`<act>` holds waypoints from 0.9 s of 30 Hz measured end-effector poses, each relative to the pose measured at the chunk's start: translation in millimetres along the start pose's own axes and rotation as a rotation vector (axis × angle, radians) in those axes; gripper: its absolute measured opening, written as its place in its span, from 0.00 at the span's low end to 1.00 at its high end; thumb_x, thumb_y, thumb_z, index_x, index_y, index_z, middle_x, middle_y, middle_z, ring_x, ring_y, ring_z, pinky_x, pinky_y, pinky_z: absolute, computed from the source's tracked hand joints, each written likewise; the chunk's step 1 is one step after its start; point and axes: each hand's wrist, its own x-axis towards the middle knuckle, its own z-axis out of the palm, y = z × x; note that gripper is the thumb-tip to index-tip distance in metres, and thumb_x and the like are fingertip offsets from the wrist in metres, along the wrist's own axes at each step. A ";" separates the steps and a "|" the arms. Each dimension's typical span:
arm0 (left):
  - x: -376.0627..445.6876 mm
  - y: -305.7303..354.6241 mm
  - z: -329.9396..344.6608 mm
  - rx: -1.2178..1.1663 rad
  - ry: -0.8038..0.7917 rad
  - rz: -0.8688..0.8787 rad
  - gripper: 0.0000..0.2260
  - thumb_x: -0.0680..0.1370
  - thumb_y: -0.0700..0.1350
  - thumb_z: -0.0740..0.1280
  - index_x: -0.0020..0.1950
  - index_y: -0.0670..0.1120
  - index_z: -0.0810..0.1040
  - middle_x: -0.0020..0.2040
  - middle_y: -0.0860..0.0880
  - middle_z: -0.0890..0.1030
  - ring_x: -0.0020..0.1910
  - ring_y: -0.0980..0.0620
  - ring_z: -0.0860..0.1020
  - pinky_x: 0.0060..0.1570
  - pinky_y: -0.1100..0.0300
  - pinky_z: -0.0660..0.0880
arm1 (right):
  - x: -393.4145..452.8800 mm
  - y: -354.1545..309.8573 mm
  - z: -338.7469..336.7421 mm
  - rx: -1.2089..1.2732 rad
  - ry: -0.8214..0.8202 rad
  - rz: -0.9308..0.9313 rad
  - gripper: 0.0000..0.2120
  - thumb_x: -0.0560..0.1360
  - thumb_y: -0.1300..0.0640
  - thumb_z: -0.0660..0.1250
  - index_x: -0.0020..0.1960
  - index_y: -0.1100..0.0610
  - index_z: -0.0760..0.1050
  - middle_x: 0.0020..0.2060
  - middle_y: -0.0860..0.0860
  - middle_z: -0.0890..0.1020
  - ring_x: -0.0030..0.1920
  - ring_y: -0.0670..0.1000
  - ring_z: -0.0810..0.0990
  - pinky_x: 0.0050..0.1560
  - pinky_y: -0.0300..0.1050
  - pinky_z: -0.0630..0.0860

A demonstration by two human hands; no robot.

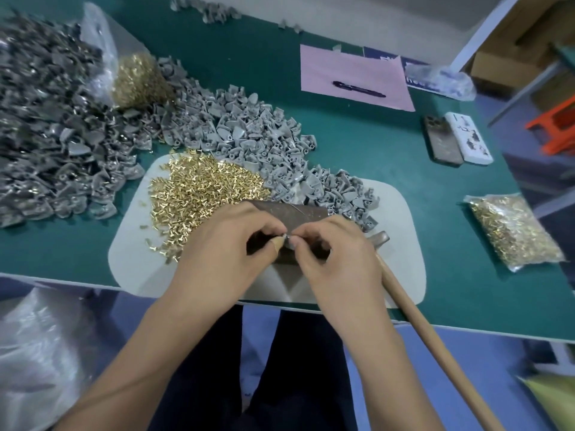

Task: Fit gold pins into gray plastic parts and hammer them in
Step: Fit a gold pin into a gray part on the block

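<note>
I have only one view to work from, a wide-angle camera worn on the person's head, looking forward and steeply down. It sits close over the near edge of the green table [389, 157], so the left hand [224, 244] and right hand [336, 253] fill the lower centre. The far side of the table reaches the top of the frame, bent by the lens. The person's lap shows at the bottom.
</note>
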 end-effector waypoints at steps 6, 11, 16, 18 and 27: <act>-1.1 3.3 4.0 0.038 0.046 0.026 0.04 0.74 0.48 0.73 0.47 0.56 0.82 0.43 0.58 0.77 0.46 0.56 0.74 0.42 0.52 0.75 | 11.7 -14.3 -13.1 -0.229 -0.133 -0.031 0.03 0.76 0.53 0.72 0.45 0.46 0.83 0.39 0.42 0.75 0.47 0.48 0.75 0.44 0.47 0.73; -2.3 1.2 6.4 0.030 0.035 0.026 0.07 0.74 0.49 0.74 0.50 0.56 0.82 0.46 0.58 0.76 0.50 0.54 0.75 0.41 0.52 0.76 | 22.8 -32.4 -17.6 -0.453 -0.285 -0.121 0.05 0.78 0.55 0.67 0.44 0.51 0.81 0.42 0.45 0.76 0.52 0.51 0.73 0.50 0.50 0.73; -4.2 -0.4 7.6 0.011 0.031 0.021 0.07 0.74 0.47 0.74 0.51 0.56 0.82 0.47 0.58 0.77 0.52 0.53 0.75 0.42 0.50 0.77 | 27.6 -37.9 -17.7 -0.518 -0.339 -0.152 0.03 0.76 0.59 0.69 0.43 0.53 0.79 0.41 0.46 0.75 0.52 0.51 0.73 0.49 0.51 0.75; -4.6 0.5 8.1 0.008 0.038 0.015 0.06 0.74 0.50 0.71 0.51 0.56 0.82 0.47 0.58 0.76 0.52 0.54 0.74 0.42 0.50 0.76 | 27.3 -31.2 -17.7 -0.478 -0.337 -0.154 0.05 0.77 0.56 0.68 0.44 0.53 0.81 0.41 0.47 0.76 0.51 0.52 0.74 0.51 0.51 0.73; -7.2 3.1 9.1 0.074 0.070 0.014 0.03 0.76 0.52 0.69 0.48 0.58 0.80 0.45 0.60 0.75 0.49 0.56 0.73 0.38 0.55 0.75 | 20.8 -1.6 -12.8 -0.129 -0.138 -0.131 0.08 0.71 0.62 0.75 0.41 0.49 0.87 0.31 0.42 0.78 0.36 0.43 0.73 0.39 0.30 0.66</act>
